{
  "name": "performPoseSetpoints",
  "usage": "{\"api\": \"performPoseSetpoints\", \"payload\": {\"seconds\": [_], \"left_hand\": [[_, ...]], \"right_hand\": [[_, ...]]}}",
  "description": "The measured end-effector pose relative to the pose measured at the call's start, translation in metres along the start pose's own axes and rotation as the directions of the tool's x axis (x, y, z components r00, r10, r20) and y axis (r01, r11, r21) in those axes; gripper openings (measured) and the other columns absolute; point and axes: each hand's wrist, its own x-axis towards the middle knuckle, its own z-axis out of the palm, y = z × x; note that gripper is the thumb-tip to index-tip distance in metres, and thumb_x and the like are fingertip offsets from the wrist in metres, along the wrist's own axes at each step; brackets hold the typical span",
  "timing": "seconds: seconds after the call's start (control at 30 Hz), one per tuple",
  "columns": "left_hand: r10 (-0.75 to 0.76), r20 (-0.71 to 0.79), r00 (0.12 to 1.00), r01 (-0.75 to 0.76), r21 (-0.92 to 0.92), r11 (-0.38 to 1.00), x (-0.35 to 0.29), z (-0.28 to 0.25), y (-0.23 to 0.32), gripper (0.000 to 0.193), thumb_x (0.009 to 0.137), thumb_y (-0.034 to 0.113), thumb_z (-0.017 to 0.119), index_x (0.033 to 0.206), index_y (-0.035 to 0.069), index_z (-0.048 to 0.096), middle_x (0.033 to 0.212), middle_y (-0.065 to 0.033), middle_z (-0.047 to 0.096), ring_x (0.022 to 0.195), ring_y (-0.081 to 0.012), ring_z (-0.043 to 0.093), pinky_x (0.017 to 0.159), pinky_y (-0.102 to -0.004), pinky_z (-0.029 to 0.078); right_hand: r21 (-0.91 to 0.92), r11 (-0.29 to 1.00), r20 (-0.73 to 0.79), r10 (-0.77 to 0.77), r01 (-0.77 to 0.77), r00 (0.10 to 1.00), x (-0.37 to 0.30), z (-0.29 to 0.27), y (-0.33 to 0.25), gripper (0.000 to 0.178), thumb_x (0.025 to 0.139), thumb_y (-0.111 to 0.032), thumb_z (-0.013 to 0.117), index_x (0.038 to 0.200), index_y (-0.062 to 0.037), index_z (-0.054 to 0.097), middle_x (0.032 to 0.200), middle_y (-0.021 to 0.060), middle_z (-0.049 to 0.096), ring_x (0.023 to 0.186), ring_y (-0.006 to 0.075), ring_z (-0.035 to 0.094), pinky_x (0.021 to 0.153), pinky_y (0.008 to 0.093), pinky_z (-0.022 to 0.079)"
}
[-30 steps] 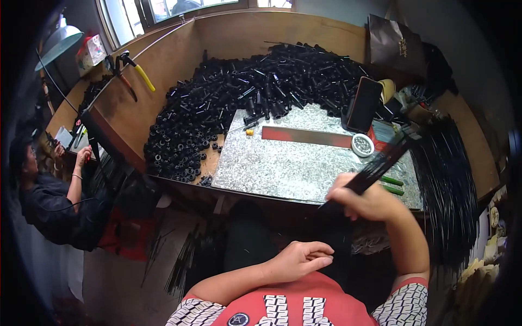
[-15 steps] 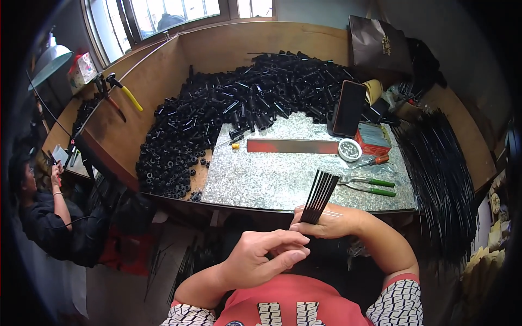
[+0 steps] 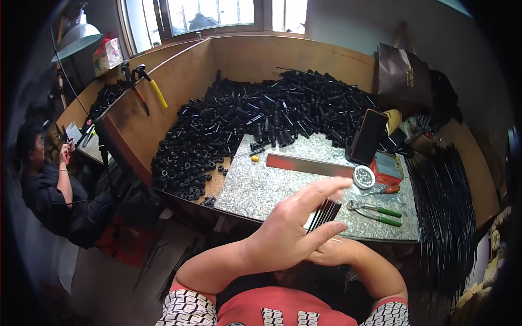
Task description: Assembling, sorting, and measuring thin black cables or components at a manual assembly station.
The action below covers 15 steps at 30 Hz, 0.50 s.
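Observation:
My right hand (image 3: 341,251) is closed round the lower part of a small bundle of thin black rods (image 3: 324,216), which stands upright and slightly tilted. In front of it my left hand (image 3: 285,231) reaches across, fingers stretched and thumb apart, with the rods' upper part between them. Whether the left fingers touch the rods I cannot tell. Part of my right hand is hidden behind the left. A fine pale strand (image 3: 338,240) shows by my right hand. Pliers with green handles (image 3: 380,213) lie on the speckled board (image 3: 244,190) beyond my hands.
Black tubular pieces (image 3: 234,119) are heaped behind the board. A flat metal bar (image 3: 304,165), a white dish (image 3: 364,177) and a propped phone (image 3: 368,136) are on it. Long black rods (image 3: 443,206) overhang the right edge. Another person (image 3: 51,185) sits at far left.
My left hand has risen and moved right, from below the rods to in front of them, its fingers spreading. The rods stay in my right hand. The whole view has shifted.

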Motion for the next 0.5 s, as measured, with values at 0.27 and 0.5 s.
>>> {"api": "performPoseSetpoints", "payload": {"seconds": [0.27,0.5], "left_hand": [[0.070,0.161,0.984,-0.051,-0.121,0.991,-0.007,-0.011,-0.006,0.025,0.084,-0.004,0.062,0.109,-0.004,0.063,0.095,-0.0153,0.069,0.085,-0.0219,0.070,0.075,-0.0283,0.055],[0.239,0.203,0.950,-0.158,-0.347,0.924,-0.015,-0.002,-0.003,0.080,0.083,0.029,0.071,0.139,-0.010,0.030,0.124,-0.0247,0.056,0.101,-0.0264,0.064,0.087,-0.0325,0.051]], "right_hand": [[0.117,0.977,-0.001,-0.182,0.181,0.983,-0.015,0.020,0.042,0.032,0.091,-0.025,0.058,0.113,-0.0028,0.060,0.111,0.0119,0.061,0.108,0.0227,0.056,0.093,0.0358,0.045],[0.479,0.841,-0.438,-0.019,0.251,0.899,0.001,0.059,0.082,0.023,0.094,-0.010,0.055,0.114,0.0008,0.056,0.097,0.0093,0.063,0.092,0.0173,0.060,0.082,0.0320,0.049]]}}
